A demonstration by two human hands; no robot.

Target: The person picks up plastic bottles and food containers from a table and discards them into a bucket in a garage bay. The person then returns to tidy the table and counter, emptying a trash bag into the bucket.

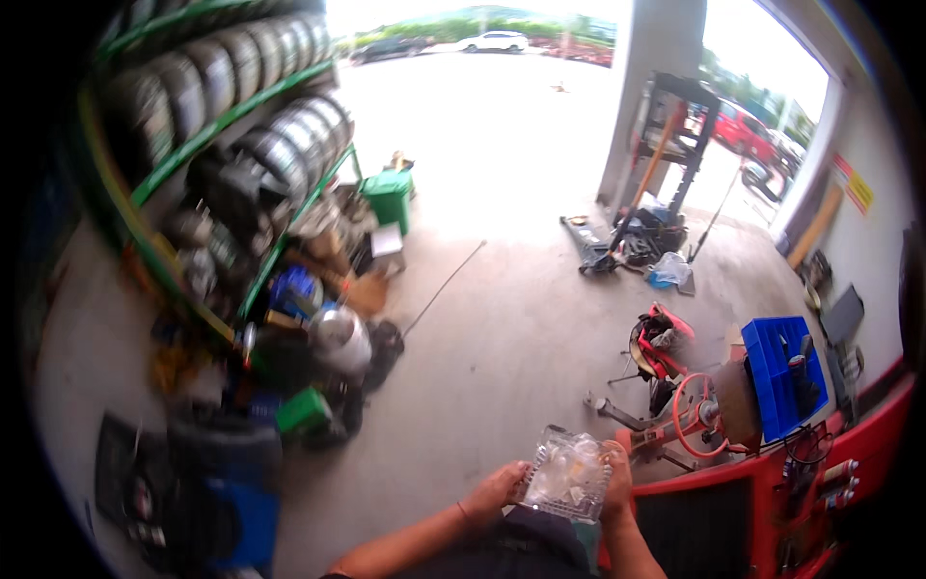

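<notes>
Between my two hands is a clear plastic basket [552, 497] with a lattice wall, held in front of my body. Inside it lie crumpled clear plastic bags [576, 467]; what they contain is too blurred to tell. My left hand [494, 490] grips the basket's left side, its fingers closed on the edge. On the opposite side my right hand [615, 482] is wrapped round the rim. Both forearms come up from the lower edge.
Green racks [227, 116] of tyres line the left, with clutter and a green bin [390, 200] beside them. At right stand a red machine [762, 482], a blue tray [772, 372], an orange-rimmed wheel [696, 415] and a floor jack [588, 243]. A thin rod [446, 285] lies on the floor.
</notes>
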